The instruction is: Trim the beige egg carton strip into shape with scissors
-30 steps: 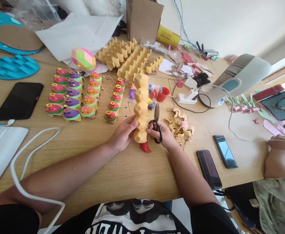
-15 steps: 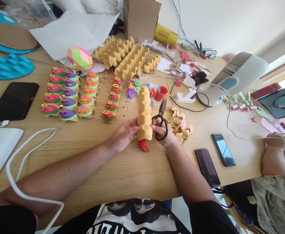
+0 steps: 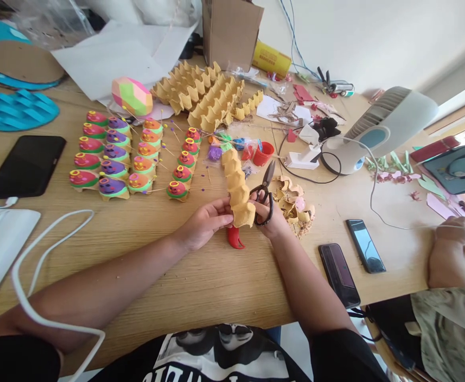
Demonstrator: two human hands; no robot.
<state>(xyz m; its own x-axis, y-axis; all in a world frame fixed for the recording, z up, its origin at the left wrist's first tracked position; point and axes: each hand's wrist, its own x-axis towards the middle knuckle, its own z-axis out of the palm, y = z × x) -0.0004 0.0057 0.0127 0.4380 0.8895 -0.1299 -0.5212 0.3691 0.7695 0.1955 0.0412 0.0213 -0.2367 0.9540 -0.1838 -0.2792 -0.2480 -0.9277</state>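
A tan egg carton strip is tilted between my hands, one scalloped side edge turned up. My left hand pinches its lower left edge between thumb and fingers. My right hand is closed around the handles of black scissors, whose blades point away from me. Its fingertips also meet the strip's right side. Below the strip's near end a curved red object with a slit tip rests on the table; its upper part is hidden.
Rows of painted carton caterpillars stand on the left. Carton scraps lie right of my hand, near two phones. More egg cartons, a red cup and a fan are farther back. Another person's hands rest at the right.
The egg carton strip has rolled in my hands, from its rounded top facing up to its scalloped edge showing. My right hand still holds the scissors.
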